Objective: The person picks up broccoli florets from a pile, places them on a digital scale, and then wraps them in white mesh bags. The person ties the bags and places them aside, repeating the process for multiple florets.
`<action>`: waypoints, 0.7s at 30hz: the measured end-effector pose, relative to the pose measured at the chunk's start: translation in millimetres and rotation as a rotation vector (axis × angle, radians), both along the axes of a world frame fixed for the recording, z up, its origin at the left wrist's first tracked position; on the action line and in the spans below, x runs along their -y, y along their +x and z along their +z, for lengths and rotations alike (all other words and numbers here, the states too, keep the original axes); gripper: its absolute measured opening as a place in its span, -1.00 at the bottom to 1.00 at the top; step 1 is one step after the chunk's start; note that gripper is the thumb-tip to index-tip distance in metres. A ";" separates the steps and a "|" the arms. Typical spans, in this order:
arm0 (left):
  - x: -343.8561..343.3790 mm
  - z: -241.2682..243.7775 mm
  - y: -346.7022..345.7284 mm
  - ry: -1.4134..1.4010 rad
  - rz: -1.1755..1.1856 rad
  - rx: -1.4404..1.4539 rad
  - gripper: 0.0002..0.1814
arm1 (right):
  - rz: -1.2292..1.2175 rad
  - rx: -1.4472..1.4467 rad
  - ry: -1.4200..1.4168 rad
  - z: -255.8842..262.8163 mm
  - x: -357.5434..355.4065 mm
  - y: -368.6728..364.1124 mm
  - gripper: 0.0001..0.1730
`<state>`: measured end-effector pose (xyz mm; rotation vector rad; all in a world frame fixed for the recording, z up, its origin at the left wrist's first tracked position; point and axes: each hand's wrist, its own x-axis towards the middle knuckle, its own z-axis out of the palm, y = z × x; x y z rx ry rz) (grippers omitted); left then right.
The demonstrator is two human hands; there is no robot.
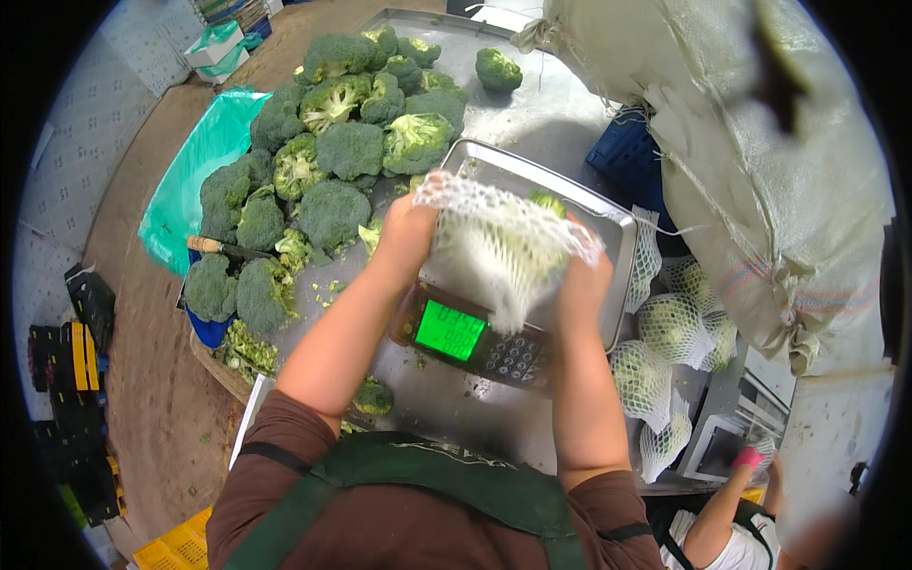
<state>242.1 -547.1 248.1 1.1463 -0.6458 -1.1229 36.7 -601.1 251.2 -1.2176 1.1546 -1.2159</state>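
Observation:
Between my two hands hangs a white foam net sleeve [516, 242], blurred by motion, with green broccoli showing at its top opening. My left hand [412, 228] grips the sleeve's rim on one side. My right hand [588, 278] has hold of the opposite side. Below them is the metal pan [620, 299] of a digital scale, with its lit green display [450, 330] and keypad [514, 356] toward me. The sleeve hides part of the pan, and I cannot tell whether it touches it. Left of the scale, bare broccoli heads [349, 150] are heaped on the metal table [548, 114].
A wooden-handled knife [205, 244] lies among the broccoli, beside green plastic lining [206, 171]. Several net-wrapped heads [670, 320] sit to the right. Large woven sacks [755, 178] hang over the table near a blue crate [623, 146]. Another person's pink-gloved hand [748, 458] is at lower right.

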 end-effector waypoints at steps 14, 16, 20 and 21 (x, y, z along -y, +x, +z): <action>-78.8 26.4 -67.0 -0.080 -0.456 -0.978 -0.50 | 0.316 0.638 0.323 51.5 -74.6 -70.9 -0.02; -74.8 49.7 -69.5 -0.182 -0.393 -0.783 -0.53 | 0.404 0.514 0.256 43.1 -95.0 -77.8 0.09; -71.6 42.0 -99.4 -0.275 -0.531 -0.401 -0.35 | 0.406 0.697 0.323 -17.2 -127.6 -111.9 -0.03; -70.6 45.5 -106.6 -0.287 -0.513 -0.435 -0.31 | 0.324 0.910 0.347 -35.3 -120.1 -133.4 -0.12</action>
